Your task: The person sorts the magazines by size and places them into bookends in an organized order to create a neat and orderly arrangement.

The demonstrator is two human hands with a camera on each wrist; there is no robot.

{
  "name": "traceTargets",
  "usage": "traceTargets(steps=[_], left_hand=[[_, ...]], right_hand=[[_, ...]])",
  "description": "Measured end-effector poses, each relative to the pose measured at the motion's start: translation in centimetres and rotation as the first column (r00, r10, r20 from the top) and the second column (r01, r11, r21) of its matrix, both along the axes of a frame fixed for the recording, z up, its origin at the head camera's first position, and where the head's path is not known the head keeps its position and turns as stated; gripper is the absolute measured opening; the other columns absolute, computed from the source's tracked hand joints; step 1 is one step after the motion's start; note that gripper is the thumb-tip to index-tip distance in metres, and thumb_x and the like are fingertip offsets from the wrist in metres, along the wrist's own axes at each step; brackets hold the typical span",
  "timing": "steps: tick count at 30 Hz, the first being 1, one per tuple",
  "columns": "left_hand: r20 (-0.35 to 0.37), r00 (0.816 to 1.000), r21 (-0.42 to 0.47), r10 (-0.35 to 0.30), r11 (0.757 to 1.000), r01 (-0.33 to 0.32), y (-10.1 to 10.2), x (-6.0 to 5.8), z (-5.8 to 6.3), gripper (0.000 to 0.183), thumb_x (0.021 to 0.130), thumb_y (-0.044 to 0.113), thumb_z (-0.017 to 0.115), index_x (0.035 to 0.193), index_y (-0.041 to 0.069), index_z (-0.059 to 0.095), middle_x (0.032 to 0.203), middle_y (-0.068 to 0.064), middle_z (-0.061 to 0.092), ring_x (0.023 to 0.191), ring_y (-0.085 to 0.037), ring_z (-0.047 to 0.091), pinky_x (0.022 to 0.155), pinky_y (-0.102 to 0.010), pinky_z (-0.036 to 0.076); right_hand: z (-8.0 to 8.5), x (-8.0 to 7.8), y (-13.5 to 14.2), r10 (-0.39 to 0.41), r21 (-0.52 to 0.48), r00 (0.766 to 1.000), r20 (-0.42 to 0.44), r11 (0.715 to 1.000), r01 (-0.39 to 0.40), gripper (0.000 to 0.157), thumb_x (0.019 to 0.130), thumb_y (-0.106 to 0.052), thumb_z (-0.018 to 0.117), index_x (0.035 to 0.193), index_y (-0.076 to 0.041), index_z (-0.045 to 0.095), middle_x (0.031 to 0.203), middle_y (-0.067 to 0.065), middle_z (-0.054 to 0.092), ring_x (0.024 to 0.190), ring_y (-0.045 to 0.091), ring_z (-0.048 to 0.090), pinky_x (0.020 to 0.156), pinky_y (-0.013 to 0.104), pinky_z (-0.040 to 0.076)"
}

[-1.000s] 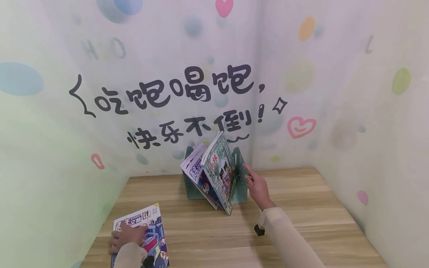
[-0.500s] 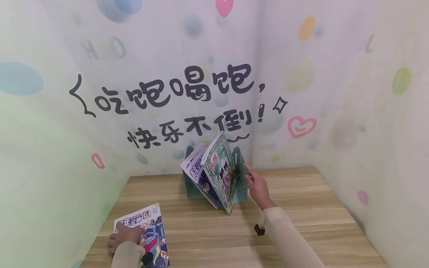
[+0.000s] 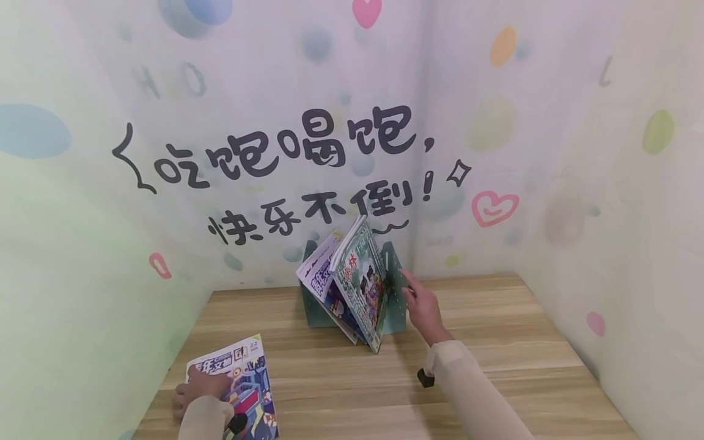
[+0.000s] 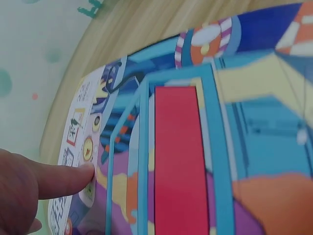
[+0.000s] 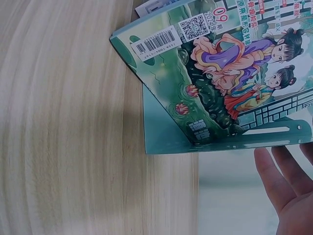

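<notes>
My left hand (image 3: 200, 388) lies over the left side of a colourful magazine (image 3: 253, 400), which rests flat on the table at the lower left. In the left wrist view, a straight digit touches the magazine cover (image 4: 178, 161); the other fingers are mostly hidden. Fingertips of my right hand (image 3: 423, 308) touch the outer right side of a teal bookend (image 3: 398, 293), and the right wrist view shows these fingers fairly straight. Inside the bookend, a green-covered magazine (image 3: 365, 281) leans left at the top, crossing a purple-and-white magazine (image 3: 324, 275) that tilts the other way.
The wood-grain table (image 3: 473, 342) stretches between pale walls. On the back wall (image 3: 308, 67) are large dark characters, coloured dots and hearts. A dark device (image 3: 425, 377) is at my right wrist, and another (image 3: 238, 421) at my left.
My left hand has slid slightly left across the flat magazine's cover, uncovering more of its title. The right hand, bookend and standing magazines have stayed in place.
</notes>
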State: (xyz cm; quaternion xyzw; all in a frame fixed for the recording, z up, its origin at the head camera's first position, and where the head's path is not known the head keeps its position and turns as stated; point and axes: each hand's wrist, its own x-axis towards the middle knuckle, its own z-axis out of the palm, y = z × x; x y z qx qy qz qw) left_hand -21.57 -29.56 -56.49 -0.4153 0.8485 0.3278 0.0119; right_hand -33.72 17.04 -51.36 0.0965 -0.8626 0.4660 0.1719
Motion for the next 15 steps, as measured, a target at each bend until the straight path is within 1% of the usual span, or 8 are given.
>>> traceTargets(steps=[6, 15], left_hand=[[0.028, 1.0, 0.001, -0.005, 1.0, 0.005, -0.73, 0.0, -0.34, 0.097, 0.074, 0.033, 0.073, 0.142, -0.003, 0.015, 0.108, -0.041, 0.023, 0.109, -0.06, 0.023, 0.094, -0.075, 0.022], [0.031, 0.999, -0.039, -0.041, 0.998, 0.042, -0.95, 0.59, 0.02, 0.09, 0.076, 0.037, 0.073, 0.136, -0.007, 0.022, 0.103, -0.039, 0.027, 0.101, -0.058, 0.028, 0.092, -0.071, 0.026]], right_hand=[[0.07, -0.03, -0.06, 0.001, -0.007, 1.0, 0.024, 1.0, -0.001, 0.048, 0.1, -0.012, 0.053, 0.146, -0.027, 0.045, 0.137, 0.017, 0.054, 0.111, 0.034, 0.062, 0.081, 0.044, 0.056], [0.12, 0.06, -0.13, 0.006, -0.023, 0.999, 0.038, 1.0, -0.005, 0.048, 0.101, -0.012, 0.053, 0.146, -0.027, 0.046, 0.14, 0.015, 0.052, 0.112, 0.035, 0.061, 0.082, 0.044, 0.056]])
